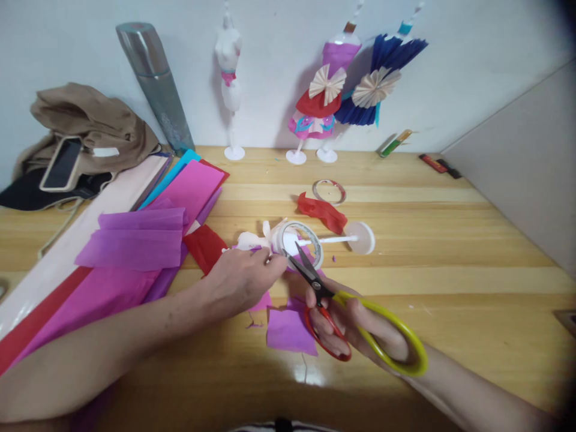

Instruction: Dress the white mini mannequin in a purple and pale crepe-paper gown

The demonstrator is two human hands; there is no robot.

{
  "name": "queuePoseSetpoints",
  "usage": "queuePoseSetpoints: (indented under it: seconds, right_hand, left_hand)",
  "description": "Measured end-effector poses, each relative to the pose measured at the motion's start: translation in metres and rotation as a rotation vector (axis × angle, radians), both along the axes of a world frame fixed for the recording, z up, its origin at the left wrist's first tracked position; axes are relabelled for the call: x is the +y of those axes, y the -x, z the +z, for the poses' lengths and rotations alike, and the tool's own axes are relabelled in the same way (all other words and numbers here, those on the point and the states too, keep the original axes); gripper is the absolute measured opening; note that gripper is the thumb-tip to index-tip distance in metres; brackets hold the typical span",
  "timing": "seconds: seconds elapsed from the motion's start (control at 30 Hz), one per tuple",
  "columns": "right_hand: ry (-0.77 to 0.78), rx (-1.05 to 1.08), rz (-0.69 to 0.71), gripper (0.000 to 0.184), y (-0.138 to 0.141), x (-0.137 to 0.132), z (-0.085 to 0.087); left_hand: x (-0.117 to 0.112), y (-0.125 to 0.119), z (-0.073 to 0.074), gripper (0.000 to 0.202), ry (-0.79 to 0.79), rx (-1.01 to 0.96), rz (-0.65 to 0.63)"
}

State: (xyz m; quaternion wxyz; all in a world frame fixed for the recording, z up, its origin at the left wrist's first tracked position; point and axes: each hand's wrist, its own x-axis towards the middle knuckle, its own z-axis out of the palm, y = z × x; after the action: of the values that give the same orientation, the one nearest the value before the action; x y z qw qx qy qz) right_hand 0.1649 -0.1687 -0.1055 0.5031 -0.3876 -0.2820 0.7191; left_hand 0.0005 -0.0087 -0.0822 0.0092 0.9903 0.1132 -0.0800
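Above pale wooden tabletop [472,240], clamps black-bladed, red-and-yellow-handled scissors [317,287] in right hand [355,336]. Holds left hand [240,279] beside round white tape roll [316,241]; cannot tell whether gripping anything.

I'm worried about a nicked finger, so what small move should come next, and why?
Probably draw the left hand slightly back from the scissors before closing them. The right hand holds them open by the tape roll, and one tip looks very close to the left thumb. What the left hand pinches is too small to tell.
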Motion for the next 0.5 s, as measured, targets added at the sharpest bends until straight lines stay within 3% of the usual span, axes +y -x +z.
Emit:
queuePoseSetpoints:
  seconds: [0.2,0.33,0.5]
  right_hand:
    - [-0.046,-0.15,-0.019,0.039,-0.004,0.002,-0.007]
    - [-0.107,-0.267,-0.128,0.037,-0.008,-0.001,-0.001]
    - [-0.203,-0.827,-0.058,0.033,-0.029,-0.009,0.015]
  left_hand:
    - [-0.001,0.0,0.001,0.02,-0.011,-0.025,-0.021]
    - [-0.001,0.001,0.0,0.023,-0.034,-0.052,-0.06]
    - [-0.001,0.001,-0.001,0.023,-0.038,-0.044,-0.056]
